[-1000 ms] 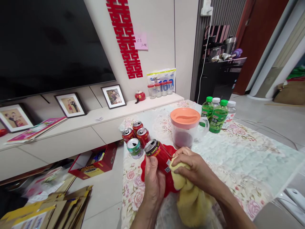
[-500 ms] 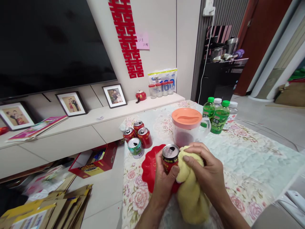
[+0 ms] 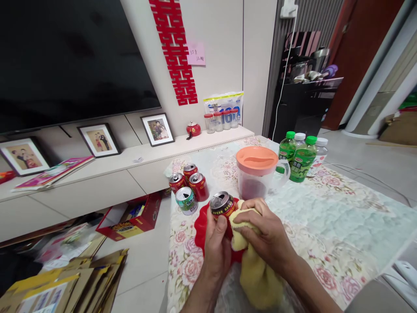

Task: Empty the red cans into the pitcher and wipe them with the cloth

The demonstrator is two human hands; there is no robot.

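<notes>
My left hand (image 3: 215, 248) is closed around a red drink can (image 3: 224, 208), tilted, its opened top facing up. A yellow cloth (image 3: 257, 269) is bunched in my right hand (image 3: 265, 228), whose fingers press it against the can's right side; the cloth's lower end hangs down. Beneath both hands lies a red scalloped dish (image 3: 201, 230), partly covered by them. To its left stand several cans in a cluster: red cans (image 3: 199, 187) and one green-and-white can (image 3: 186, 201). Just behind my hands is a clear pitcher (image 3: 252, 184) with an orange lid.
Green-capped bottles (image 3: 302, 161) and white-capped bottles stand at the right back of the table, on a floral tablecloth (image 3: 329, 243). Left of the table, a red carton (image 3: 130, 219) and flattened cardboard (image 3: 81, 282) lie on the floor. Glass jars (image 3: 226, 120) line the cabinet.
The can has moved left and tilted over in my left hand. My right hand has followed left with the cloth, its fingers curled more tightly around it. The view shifted slightly.
</notes>
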